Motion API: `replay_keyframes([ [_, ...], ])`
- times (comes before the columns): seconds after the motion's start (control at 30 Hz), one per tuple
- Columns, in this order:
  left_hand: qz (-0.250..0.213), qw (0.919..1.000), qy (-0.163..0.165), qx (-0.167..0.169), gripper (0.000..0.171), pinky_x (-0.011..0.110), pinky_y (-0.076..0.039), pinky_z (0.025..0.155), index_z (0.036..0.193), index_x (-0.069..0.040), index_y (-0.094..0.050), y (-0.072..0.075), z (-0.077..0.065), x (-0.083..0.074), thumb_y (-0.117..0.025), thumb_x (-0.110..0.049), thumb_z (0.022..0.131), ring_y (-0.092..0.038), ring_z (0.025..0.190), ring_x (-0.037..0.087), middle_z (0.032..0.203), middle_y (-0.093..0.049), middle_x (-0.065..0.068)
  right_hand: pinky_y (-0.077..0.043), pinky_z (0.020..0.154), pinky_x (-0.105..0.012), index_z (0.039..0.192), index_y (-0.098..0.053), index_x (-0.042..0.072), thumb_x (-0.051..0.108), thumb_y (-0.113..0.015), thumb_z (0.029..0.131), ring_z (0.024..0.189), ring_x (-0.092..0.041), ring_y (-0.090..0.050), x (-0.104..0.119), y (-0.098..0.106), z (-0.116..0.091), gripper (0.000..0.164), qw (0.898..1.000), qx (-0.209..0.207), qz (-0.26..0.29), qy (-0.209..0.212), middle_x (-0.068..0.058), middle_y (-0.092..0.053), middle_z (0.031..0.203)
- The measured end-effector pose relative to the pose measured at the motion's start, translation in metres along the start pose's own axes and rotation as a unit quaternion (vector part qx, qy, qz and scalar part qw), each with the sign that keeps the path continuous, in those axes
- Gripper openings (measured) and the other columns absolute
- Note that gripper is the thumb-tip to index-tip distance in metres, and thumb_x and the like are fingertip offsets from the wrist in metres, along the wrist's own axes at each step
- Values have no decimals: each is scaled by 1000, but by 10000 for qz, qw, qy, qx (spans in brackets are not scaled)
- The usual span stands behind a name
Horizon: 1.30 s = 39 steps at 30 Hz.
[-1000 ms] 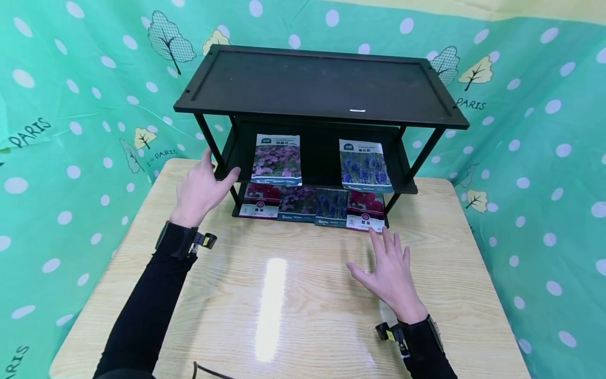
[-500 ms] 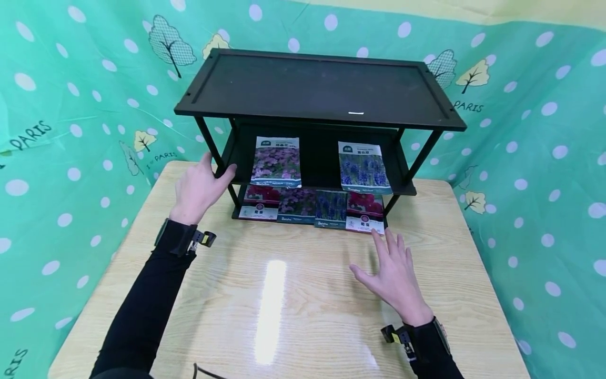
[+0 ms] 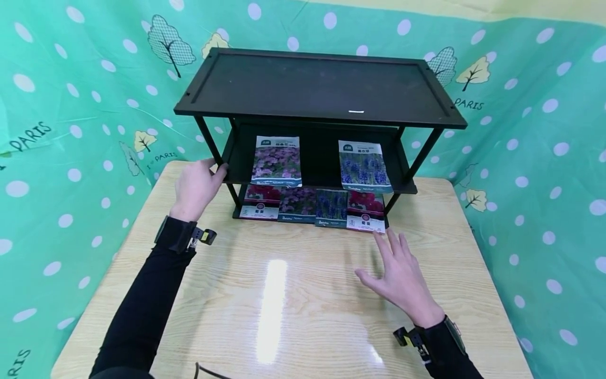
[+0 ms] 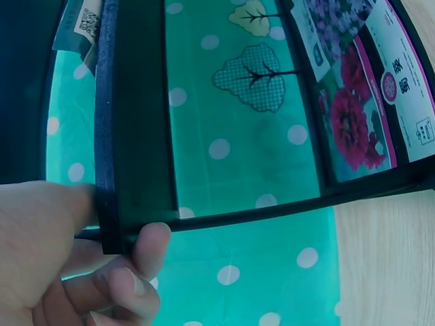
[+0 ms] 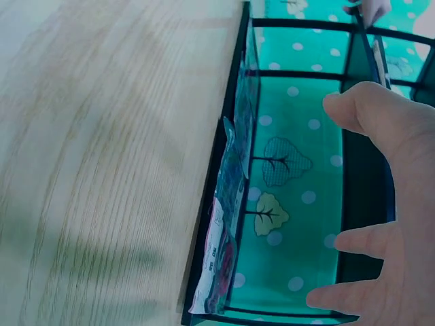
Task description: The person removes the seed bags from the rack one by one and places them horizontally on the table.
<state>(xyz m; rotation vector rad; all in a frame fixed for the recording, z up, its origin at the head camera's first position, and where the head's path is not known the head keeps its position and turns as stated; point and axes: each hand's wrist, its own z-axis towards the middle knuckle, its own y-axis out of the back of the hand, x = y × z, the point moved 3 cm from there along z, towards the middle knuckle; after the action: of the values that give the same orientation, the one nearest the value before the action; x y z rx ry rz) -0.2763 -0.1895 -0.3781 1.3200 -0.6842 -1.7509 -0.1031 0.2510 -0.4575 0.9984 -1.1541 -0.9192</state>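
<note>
On the pale wooden surface (image 3: 307,295), a black three-tier rack (image 3: 312,84) held two rectangular flower-printed packets (image 3: 276,160) midway, four below. The left hand (image 3: 196,187) gripped its left end; the right hand (image 3: 401,279), fingers apart, was near the lower packets (image 3: 297,206)

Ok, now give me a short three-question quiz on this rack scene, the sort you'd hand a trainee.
1. How many flower packets can be seen on the middle shelf?

2. True or false: the right hand is holding a packet.

3. In the head view, which flowers show on the rightmost packet of the bottom shelf?
A) Blue
B) Red
C) Purple

Key:
1. Two.
2. False; its fingers are spread and hold nothing, while the left hand grips the middle shelf at its left end.
3. B, red.
</note>
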Motion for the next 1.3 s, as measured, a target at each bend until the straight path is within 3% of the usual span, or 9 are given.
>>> replay_keyframes([
  [0.17,2,10000,-7,1,37,36,-35,39,111,-6,-76,-1,2,1,-52,-34,107,-58,52,27,78,-73,16,-39,98,-80,158,-37,10,66,-72,84,146,-60,-29,0,4,-3,99,9995,69,-236,193,-31,-32,161],
  [0.33,-85,10000,11,31,35,35,-36,39,97,-2,-76,-1,4,-1,-54,-28,106,-66,58,31,76,-75,16,-38,101,-79,158,-38,9,67,-72,84,146,-59,-29,-2,8,-2,99,9988,214,-290,330,-30,-34,160],
  [0.6,-483,9967,205,612,46,33,-43,44,78,-2,-66,0,3,0,-48,-31,109,-65,52,25,76,-71,18,-34,105,-78,156,-39,7,61,-76,83,141,-63,-32,-9,25,5,98,9977,154,-412,510,-33,-37,156],
  [0.83,-893,9912,348,911,50,30,-48,48,83,1,-66,-2,2,3,-43,-33,111,-63,49,22,71,-64,14,-38,102,-77,152,-44,2,52,-82,79,137,-63,-38,-12,45,13,96,9957,-257,-354,819,-36,-41,151],
  [1.0,-1159,9891,363,828,47,27,-51,49,87,2,-65,-3,2,2,-43,-32,111,-61,47,17,78,-64,16,-42,98,-76,151,-44,1,48,-84,79,134,-62,-42,-12,57,20,95,9944,-462,-257,919,-35,-46,148],
  [1.3,-1401,9877,248,646,44,26,-52,46,85,2,-63,-5,-2,0,-45,-28,111,-60,42,15,75,-63,16,-39,106,-72,159,-30,-1,50,-80,86,138,-56,-41,-16,81,29,101,9986,-143,185,481,-35,-41,153],
])
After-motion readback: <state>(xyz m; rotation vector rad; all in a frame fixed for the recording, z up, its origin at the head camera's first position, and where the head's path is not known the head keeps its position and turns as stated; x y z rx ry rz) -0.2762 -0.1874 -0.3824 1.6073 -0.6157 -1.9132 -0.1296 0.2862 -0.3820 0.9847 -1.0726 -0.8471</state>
